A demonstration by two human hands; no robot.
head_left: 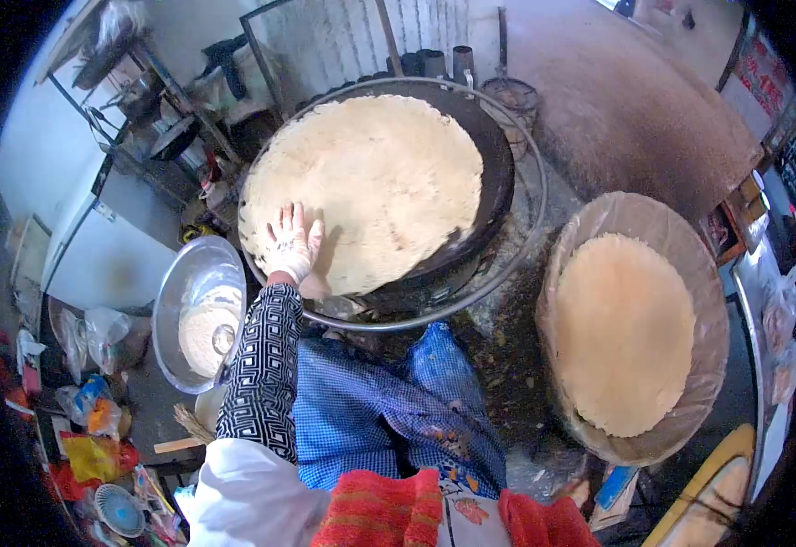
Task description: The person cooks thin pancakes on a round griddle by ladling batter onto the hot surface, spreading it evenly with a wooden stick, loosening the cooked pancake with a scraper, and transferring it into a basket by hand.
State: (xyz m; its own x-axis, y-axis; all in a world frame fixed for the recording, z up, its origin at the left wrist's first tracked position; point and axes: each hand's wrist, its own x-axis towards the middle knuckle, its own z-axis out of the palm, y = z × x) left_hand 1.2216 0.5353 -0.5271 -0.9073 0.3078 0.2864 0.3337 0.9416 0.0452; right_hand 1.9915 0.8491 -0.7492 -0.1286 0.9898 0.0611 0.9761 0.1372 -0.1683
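Note:
A large pale flatbread (361, 182) covers most of a round dark griddle (496, 182), its edge uneven with a few darker marks. My left hand (292, 242) lies over the bread's lower left part, palm down with the fingers spread. White covers the back of this hand, whether glove or flour I cannot tell. A black-and-white patterned sleeve (261, 374) runs up to its wrist. Just right of the wrist is a small blurred pinkish patch that I cannot make out. My right hand is not in view.
A metal ring (537, 219) surrounds the griddle. At its lower left is a steel bowl (172, 305) with pale batter or flour and a round ladle-like piece. A lined basket (710, 365) on the right holds another round flatbread. Shelves with pans stand upper left; bags and packets lie lower left.

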